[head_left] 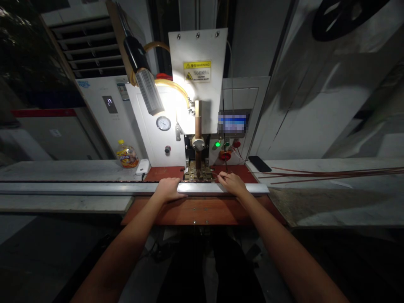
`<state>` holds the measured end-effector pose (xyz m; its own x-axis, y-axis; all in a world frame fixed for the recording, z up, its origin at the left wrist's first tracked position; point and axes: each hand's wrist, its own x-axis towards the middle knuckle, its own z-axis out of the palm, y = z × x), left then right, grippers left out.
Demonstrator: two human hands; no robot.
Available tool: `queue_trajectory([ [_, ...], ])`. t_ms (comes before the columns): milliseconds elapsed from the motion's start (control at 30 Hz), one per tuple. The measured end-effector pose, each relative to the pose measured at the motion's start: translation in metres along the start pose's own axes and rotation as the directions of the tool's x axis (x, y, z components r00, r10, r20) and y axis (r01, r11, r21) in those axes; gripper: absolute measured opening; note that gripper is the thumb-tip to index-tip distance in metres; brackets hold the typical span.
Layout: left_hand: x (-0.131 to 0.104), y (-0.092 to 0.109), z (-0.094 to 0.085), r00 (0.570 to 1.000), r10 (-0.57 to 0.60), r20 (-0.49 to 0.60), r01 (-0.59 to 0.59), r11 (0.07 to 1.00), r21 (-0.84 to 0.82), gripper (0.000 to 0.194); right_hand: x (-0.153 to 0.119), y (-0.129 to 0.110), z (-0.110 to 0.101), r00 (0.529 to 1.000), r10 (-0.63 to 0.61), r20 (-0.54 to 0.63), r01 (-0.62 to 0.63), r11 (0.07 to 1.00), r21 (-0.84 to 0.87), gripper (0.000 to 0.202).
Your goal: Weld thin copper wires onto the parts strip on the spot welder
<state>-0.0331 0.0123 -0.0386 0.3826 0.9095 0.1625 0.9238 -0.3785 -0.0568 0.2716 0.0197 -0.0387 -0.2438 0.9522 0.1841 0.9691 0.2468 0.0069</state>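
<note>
One reddish surface [176, 212], in front of a boxy white machine [198, 52], carries a long silvery rail [205, 188]; left hand [168, 189] clasps it, right hand [232, 183] pinches something thin [216, 174].

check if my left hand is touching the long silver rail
Touching. The head view shows it: your left hand rests over the silver rail, covering a stretch of it.

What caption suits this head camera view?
Left hand and right hand at a long metal rail, before a white machine with a pressure gauge.
</note>
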Motion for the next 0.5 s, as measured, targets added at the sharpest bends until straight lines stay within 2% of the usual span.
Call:
queue_trajectory([
  [333, 0.0028, -0.0033, -0.0009, 1.0, 0.004, 0.029, -0.004, 1.0, -0.015, 0.072, 0.005, 0.0003, 0.001, 1.0, 0.032, -0.001, -0.031, 0.997, 0.074, 0.037],
  [500, 0.0039, -0.0048, 0.0002, 0.999, 0.006, 0.038, -0.005, 1.0, -0.023, 0.072, 0.0067, 0.0012, 0.003, 1.0, 0.008, -0.015, -0.006, 0.997, 0.083, 0.037],
])
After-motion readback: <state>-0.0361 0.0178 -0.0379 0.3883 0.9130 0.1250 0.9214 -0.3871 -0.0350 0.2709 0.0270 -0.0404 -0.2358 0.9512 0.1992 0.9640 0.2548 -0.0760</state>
